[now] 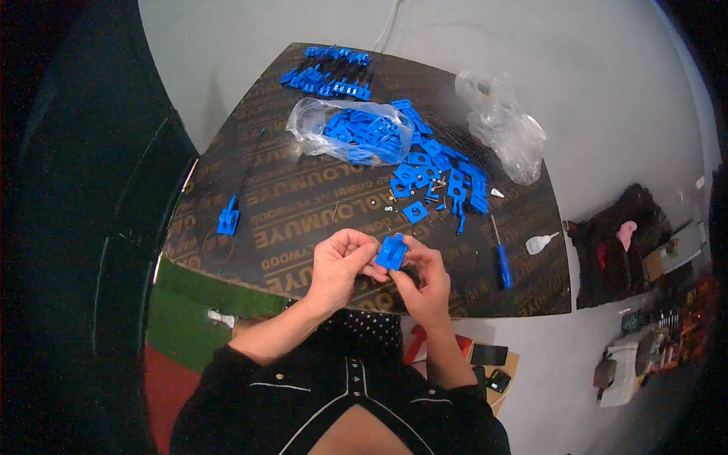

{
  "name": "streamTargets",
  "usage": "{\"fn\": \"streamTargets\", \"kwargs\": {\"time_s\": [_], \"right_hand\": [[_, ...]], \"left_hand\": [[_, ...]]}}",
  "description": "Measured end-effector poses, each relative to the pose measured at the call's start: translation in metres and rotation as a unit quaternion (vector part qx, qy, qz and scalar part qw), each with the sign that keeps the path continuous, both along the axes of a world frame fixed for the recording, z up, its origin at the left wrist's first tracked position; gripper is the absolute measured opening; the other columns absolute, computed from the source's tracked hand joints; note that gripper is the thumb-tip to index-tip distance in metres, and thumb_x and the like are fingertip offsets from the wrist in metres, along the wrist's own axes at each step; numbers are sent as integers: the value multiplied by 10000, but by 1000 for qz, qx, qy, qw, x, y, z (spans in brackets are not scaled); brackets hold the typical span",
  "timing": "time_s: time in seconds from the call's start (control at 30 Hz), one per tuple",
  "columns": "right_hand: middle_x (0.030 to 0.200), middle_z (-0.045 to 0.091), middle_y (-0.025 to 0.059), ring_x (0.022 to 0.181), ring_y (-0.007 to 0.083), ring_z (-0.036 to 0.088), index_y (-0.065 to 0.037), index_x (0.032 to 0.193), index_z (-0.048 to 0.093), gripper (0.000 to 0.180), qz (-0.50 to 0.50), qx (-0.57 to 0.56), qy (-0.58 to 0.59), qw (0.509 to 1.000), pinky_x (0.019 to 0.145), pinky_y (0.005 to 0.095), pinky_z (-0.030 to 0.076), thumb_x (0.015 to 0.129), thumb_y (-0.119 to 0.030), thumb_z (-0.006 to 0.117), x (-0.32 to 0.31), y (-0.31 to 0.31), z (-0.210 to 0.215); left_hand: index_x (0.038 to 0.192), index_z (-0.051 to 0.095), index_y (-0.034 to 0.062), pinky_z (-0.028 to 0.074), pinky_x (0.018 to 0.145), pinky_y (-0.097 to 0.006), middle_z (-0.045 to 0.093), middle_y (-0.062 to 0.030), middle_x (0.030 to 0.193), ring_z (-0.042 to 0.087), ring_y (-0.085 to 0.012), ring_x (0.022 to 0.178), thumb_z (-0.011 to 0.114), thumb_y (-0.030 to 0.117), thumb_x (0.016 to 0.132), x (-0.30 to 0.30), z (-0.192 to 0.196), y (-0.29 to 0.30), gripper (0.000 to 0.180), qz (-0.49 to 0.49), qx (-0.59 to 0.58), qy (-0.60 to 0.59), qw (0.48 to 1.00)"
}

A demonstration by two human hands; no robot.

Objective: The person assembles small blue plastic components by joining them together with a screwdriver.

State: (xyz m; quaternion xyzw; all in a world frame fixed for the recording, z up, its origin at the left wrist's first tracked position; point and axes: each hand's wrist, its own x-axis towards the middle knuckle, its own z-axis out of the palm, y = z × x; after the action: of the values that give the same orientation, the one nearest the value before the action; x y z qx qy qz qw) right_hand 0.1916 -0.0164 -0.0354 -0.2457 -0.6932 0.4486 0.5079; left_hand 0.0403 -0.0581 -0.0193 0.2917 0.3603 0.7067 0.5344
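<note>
We hold a small blue plastic part [392, 252] between both hands, just above the near edge of the dark surface [303, 205]. Our left hand [341, 265] is curled around it from the left, fingers closed on its lower left side; our right hand [425, 277] pinches it from the right and below, thumb and fingertips tight on its edge. The part sits squarely between the two hands — neither is nearer — and its longer side runs roughly upright in the picture, leaning a little to the right.

Beyond it, away from us, lies the loose pile of blue parts [440, 178], with a clear bag of more parts [349, 133] behind. The blue-handled screwdriver [502, 262] lies to the right of our right hand — near, not touching. A single blue piece [228, 217] rests well apart on the left.
</note>
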Motion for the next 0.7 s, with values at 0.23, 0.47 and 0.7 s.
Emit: {"fn": "streamTargets", "kwargs": {"time_s": [0.23,0.47,0.7], "right_hand": [[1237,540,181,1049,230,583,-39,1029,498,318,-15,46,-42,998,831,308,487,758,16,655,-2,0,3],[1240,539,173,961,228,605,-34,1063,497,358,-31,77,-53,995,778,298,500,751,6,668,-4,-1,5],[1221,547,185,1038,243,595,-31,1044,490,364,-43,90,-55,993,797,311,509,738,1,686,-6,-2,6]], "left_hand": [[893,531,-56,555,514,-276,634,-134,797,629,-178,587,580,43,872,2,-3,0,112,10,10,-10,1000],[907,526,-50,538,541,-251,633,-128,762,632,-164,590,566,60,891,3,-3,-1,119,9,4,10,1000],[920,526,-48,536,564,-241,633,-118,766,636,-158,605,561,45,891,6,-5,-3,104,28,16,36,999]]}}
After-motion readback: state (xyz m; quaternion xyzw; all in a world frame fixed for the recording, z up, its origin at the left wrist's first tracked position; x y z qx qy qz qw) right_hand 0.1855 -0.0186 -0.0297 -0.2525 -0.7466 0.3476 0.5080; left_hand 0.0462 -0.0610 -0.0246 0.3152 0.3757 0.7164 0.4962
